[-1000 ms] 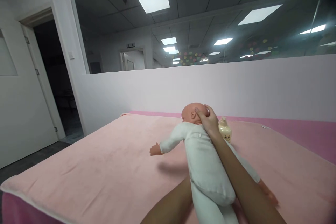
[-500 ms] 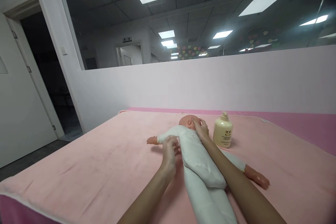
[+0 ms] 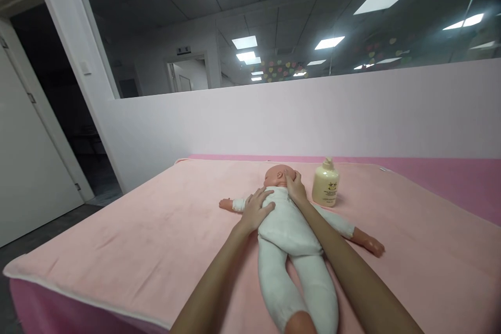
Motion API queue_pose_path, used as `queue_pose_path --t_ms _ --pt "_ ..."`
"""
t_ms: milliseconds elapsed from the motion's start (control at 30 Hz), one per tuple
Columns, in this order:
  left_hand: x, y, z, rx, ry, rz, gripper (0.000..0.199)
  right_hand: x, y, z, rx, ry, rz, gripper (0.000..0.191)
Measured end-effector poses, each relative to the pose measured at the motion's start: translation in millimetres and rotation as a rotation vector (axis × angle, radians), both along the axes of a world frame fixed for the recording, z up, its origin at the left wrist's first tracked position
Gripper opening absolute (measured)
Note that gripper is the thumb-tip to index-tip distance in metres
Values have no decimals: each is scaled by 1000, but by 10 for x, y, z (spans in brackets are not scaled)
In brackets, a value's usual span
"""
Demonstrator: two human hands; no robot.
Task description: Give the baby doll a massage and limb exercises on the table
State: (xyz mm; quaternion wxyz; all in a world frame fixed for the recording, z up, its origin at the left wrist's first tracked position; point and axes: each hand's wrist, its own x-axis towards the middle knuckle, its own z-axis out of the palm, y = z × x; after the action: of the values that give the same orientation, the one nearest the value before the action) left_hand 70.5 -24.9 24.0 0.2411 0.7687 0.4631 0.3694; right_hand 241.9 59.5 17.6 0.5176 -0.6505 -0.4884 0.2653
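Note:
A baby doll (image 3: 287, 227) with a white cloth body lies stretched out on a pink blanket (image 3: 164, 224), its head away from me and turned to the left. My right hand (image 3: 296, 188) cups the right side of the doll's head, some fingertips hidden behind it. Across the doll's left-side shoulder and upper trunk rests my left hand (image 3: 258, 210), fingers spread and lying flat. Both doll arms stick out sideways, the right one passing beneath my right forearm. Just right of my right hand stands a cream pump bottle (image 3: 325, 183), touched by neither hand.
The blanket covers a bed-like surface with a darker pink side (image 3: 58, 297). Behind it rises a white wall (image 3: 274, 120) with a wide window (image 3: 274, 26) above. At the left, a white door (image 3: 31, 156) stands beside a dark doorway.
The doll's trunk has rolled flatter and its legs have shifted left. My left hand has moved from beside the trunk up onto it, fingers spreading. My right hand stays at the head.

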Motion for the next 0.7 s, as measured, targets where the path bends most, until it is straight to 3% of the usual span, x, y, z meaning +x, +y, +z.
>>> queue_pose_path --t_ms 133,233,333,433,567,700 --pt "-70 4 -147 17 204 60 48 -23 -156 -75 13 -164 11 75" --pt "-65 22 -243 70 208 129 49 42 -297 -186 72 -304 37 65" --pt "-65 17 -292 170 142 161 48 147 -496 -286 143 -391 164 47" --pt "-100 -27 -290 261 41 168 44 229 -739 -369 241 -348 250 39" --pt "-161 -95 -253 309 -45 197 35 277 -1004 -460 327 -152 206 38" --pt "-172 -139 -220 343 -60 274 28 292 -1139 -436 391 -67 158 30"
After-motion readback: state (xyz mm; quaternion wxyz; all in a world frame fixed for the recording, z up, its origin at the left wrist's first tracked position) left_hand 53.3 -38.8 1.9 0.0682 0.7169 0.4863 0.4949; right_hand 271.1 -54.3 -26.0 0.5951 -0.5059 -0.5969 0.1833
